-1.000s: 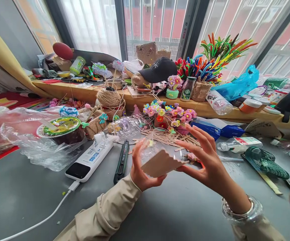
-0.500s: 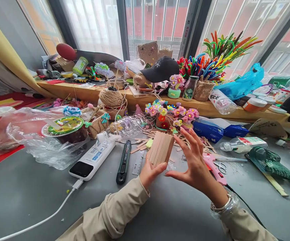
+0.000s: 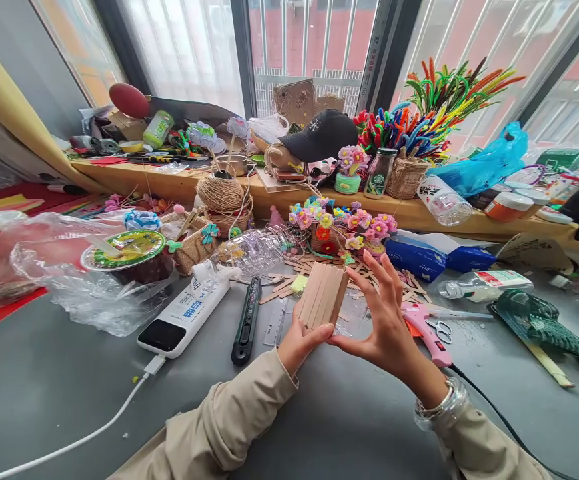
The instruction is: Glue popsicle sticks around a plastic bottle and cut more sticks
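I'm watching the L hand (image 3: pixel 300 341) gripping a blk of wooden sticks (image 3: pixel 321 297) above the counter (image 3: pixel 342 423); R hand (image 3: pixel 388 333) is hovering just beside, fingers (image 3: pixel 376 275) spread, w/ pink glue gun (image 3: pixel 428 335) lying nearby.

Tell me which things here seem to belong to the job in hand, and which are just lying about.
Probably the job's:
boxy piece of pale wooden sticks, in the left fingers
loose flat wooden sticks
pink plastic glue gun

Probably just lying about:
black cloth cap
crumpled blue plastic bag
white rectangular device with a black screen

Pale wooden stick piece (image 3: pixel 321 297): flat slats side by side, two faces showing; tilted, gripped in left hand (image 3: pixel 303 341).
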A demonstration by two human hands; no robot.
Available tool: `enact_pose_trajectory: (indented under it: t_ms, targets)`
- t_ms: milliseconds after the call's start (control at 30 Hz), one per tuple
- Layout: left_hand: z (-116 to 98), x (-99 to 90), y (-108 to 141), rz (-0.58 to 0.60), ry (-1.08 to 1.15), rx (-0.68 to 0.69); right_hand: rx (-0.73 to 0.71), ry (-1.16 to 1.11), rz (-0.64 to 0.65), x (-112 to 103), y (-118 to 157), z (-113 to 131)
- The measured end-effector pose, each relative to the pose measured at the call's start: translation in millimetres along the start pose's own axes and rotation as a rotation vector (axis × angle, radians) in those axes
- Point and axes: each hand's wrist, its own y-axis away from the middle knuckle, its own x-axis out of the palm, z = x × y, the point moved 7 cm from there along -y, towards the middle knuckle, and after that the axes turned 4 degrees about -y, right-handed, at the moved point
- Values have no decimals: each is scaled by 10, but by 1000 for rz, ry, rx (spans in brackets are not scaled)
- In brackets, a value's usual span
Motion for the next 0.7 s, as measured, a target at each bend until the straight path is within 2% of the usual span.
enact_pose_trajectory:
  t_ms: [233, 567, 700]
  targets:
    - [55, 52, -16, 73, 138, -47, 8, -31, 6, -13, -8, -31]
    - [49, 44, 44, 24, 111, -66, 13, -61, 6, -15, -12, -58]
    - [92, 51, 25, 50, 157, -89, 9, -65, 3, -21, -18, -57]
